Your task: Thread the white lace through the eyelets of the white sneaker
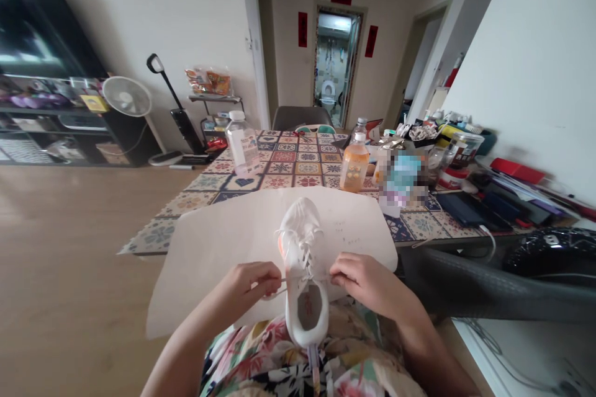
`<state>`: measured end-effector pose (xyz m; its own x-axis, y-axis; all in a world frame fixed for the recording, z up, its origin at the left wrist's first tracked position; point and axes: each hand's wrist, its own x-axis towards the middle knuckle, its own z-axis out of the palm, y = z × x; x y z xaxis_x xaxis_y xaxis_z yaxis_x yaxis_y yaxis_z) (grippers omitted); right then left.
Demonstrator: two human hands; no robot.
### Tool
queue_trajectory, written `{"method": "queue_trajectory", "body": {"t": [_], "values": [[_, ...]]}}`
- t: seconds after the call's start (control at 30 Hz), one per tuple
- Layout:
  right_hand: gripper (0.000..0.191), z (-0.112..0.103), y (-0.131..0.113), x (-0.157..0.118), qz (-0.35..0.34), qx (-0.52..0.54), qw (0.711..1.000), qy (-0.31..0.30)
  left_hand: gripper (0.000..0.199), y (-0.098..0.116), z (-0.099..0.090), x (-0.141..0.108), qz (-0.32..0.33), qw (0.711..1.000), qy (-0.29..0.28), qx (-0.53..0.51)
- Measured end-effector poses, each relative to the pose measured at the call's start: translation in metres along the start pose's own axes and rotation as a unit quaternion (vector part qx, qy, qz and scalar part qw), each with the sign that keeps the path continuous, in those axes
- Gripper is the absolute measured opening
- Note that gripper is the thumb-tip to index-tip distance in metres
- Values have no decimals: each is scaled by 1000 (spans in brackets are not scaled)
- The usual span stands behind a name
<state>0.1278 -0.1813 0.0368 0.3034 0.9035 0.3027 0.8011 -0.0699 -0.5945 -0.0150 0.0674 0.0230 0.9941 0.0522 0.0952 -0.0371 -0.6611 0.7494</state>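
A white shoe [300,229] lies with its toe pointing away and its opening toward my body, partly on a large white sheet [223,229]. Its laces run crisscross over the tongue. My left hand [258,280], left of the shoe, pinches one lace end between closed fingers. On the shoe's other side my right hand [349,273] is closed on the opposite lace end. Both lace ends stretch sideways from the top eyelets, near the shoe opening.
Beyond the sheet, a patterned tablecloth [284,164] bears a clear bottle [243,146] and an orange drink bottle [354,166]. Tablets [470,211] and assorted items crowd the right side. A dark chair [465,285] is at the right.
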Motion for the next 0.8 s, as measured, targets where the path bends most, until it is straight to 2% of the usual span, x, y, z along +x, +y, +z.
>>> {"method": "queue_trajectory", "body": {"t": [0.1,0.2,0.27,0.33,0.4,0.5,0.6,0.73,0.8], "values": [[18,-8,7,1,-77,94,993,-2,29,-5,-7,-1,108,993,30,-43],[24,-7,9,6,-123,260,958,4,38,-2,-4,-2,173,972,72,-140],[22,2,9,10,-133,361,923,0,38,5,5,-2,183,956,73,-219],[21,17,9,15,-136,435,890,5,33,11,18,0,183,940,45,-286],[24,33,9,20,-112,486,865,48,29,12,32,5,177,920,39,-346],[31,51,12,24,-59,530,839,109,34,6,47,14,140,889,124,-418],[34,57,14,27,-32,536,836,118,37,1,51,20,116,881,169,-427],[25,53,8,26,-15,522,842,137,31,6,44,18,130,898,159,-390],[14,50,1,24,-19,481,864,148,24,12,42,15,153,916,146,-340]]}}
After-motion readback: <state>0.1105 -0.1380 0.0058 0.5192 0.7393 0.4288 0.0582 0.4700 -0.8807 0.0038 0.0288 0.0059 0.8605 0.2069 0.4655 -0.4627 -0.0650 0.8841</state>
